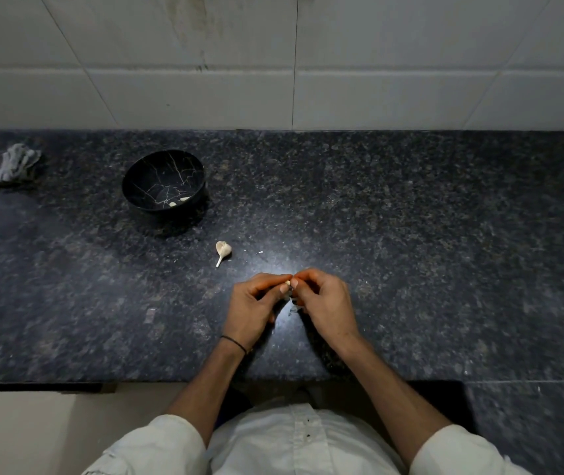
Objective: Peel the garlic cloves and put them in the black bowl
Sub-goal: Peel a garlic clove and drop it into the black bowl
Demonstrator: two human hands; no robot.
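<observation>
A small pale garlic cloove (287,283) is pinched between the fingertips of my left hand (254,305) and my right hand (325,301), just above the dark granite counter (410,234). Thin bits of skin (292,305) hang or lie below the fingers. The black bowl (143,178), veined with pale lines, stands at the back left with two peeled cloves (178,201) inside. The rest of the garlic bulb (223,250) with its stalk lies on the counter between the bowl and my hands.
A crumpled grey and pink cloth (6,164) lies at the far left of the counter. A white tiled wall (294,63) rises behind. The counter's front edge (68,383) runs near my body.
</observation>
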